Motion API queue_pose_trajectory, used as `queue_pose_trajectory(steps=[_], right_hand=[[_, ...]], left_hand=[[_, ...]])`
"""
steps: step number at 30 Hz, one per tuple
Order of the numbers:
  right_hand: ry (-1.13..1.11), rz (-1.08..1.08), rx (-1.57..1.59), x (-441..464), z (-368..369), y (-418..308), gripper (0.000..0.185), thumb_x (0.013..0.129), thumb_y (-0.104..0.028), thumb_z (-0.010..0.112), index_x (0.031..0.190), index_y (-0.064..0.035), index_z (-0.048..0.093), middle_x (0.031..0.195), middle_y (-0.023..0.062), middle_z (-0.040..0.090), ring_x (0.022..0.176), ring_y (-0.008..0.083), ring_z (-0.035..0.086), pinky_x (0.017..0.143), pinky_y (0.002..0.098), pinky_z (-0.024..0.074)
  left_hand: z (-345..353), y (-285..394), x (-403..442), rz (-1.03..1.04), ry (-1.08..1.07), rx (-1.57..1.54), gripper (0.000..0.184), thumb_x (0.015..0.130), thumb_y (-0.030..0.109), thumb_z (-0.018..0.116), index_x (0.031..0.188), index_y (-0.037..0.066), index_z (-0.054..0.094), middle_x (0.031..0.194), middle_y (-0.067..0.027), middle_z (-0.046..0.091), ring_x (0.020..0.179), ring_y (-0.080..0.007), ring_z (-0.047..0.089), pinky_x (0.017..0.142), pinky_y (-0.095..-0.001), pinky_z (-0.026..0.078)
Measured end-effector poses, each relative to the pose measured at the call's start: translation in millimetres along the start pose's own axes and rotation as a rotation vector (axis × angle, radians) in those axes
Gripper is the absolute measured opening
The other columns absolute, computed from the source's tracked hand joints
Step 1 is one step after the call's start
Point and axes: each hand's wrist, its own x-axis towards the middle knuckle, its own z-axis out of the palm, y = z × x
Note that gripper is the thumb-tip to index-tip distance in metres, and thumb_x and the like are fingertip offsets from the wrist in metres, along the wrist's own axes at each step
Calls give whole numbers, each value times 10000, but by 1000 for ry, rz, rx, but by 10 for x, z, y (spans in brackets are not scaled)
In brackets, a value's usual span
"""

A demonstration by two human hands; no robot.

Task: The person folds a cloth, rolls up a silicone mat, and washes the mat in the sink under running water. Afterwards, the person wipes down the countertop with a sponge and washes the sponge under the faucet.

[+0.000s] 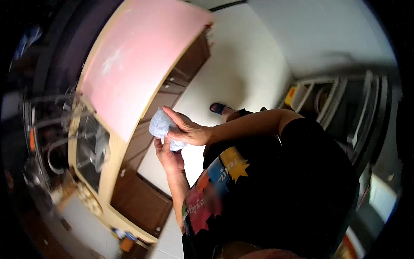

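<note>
A pale blue-white, crumpled cloth [161, 123] is bunched between my two hands, over the floor beside the counter's edge. My right hand [192, 131] grips it from the upper right, thumb and fingers pressed into the bundle. From below, my left hand [170, 157] closes on its lower part with the fingers pointing up. Folds of the cloth and the hands hide some fingertips.
A pink countertop [138, 47] with a pale edge runs along the left, above brown cabinets [140, 203]. A sink [88, 151] is set into it, near a dish rack [47, 116]. A slippered foot [217, 108] stands on white floor. Shelving [319, 99] lies right.
</note>
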Motion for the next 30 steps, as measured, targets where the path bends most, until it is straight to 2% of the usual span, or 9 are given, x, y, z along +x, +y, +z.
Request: queue_pose_trajectory(steps=[5,7,11,13,17,19,21,28,30], right_hand=[[283,122,-470,-377,-120,-400,693,879,-254,532,1423,-18,172,1378,255,293,1247,422,306,1049,479,242],[363,235,-508,-510,-128,-545,657,887,-293,481,1419,-29,200,1373,242,309,1217,440,315,1038,510,243],[350,233,-821,-513,-255,-696,636,892,-320,441,1417,-38,219,1389,172,336,1201,401,342,1008,498,276],[454,168,-474,-534,-435,-789,620,906,-330,418,1419,-43,221,1397,136,350,1196,368,360,1015,471,270],[571,155,-731,-510,-1132,-582,598,937,-412,372,1406,-54,273,1363,119,407,1274,329,311,1049,402,236],[664,121,-383,-556,-1352,-961,568,951,-435,363,1398,-89,308,1346,108,429,1288,288,321,1058,379,253],[698,177,640,-636,-1518,-976,546,955,-427,381,1401,-120,310,1344,102,426,1252,250,375,1054,350,284],[910,203,636,-812,-2067,-1058,557,951,-396,424,1405,-102,290,1320,110,443,1212,231,421,1032,338,327],[858,153,773,-848,-2238,-1082,557,954,-393,421,1400,-85,291,1317,111,446,1215,234,417,1028,336,331]], left_hand=[[287,-130,17,250,-272,406,388,889,110,558,1239,-12,442,1185,-135,533,1035,-235,547,872,-355,457],[454,-39,-106,-177,-467,18,566,930,381,452,1309,-34,392,1210,-148,517,1100,-260,513,912,-371,412],[730,27,-39,-207,-517,211,623,920,406,485,1323,-48,342,1269,-172,472,1138,-303,494,946,-429,405],[868,20,-10,-211,-529,432,661,919,431,472,1343,-47,304,1293,-178,449,1169,-320,472,965,-453,391],[1253,-27,-8,-422,-626,94,672,906,428,497,1354,-25,282,1332,-188,412,1207,-340,441,1002,-472,375],[1450,-254,65,-487,-669,49,685,902,437,500,1358,-22,276,1343,-193,402,1215,-341,436,1008,-477,367],[1701,-381,138,-574,-661,19,672,888,410,545,1347,-17,302,1312,-180,440,1196,-324,458,998,-461,384],[2423,-753,453,-228,-695,632,662,804,251,695,1296,-34,357,1228,-134,494,1161,-249,480,995,-403,378],[2641,-723,386,-335,-738,465,690,778,242,719,1296,-32,354,1238,-129,485,1171,-245,469,1003,-406,370]])
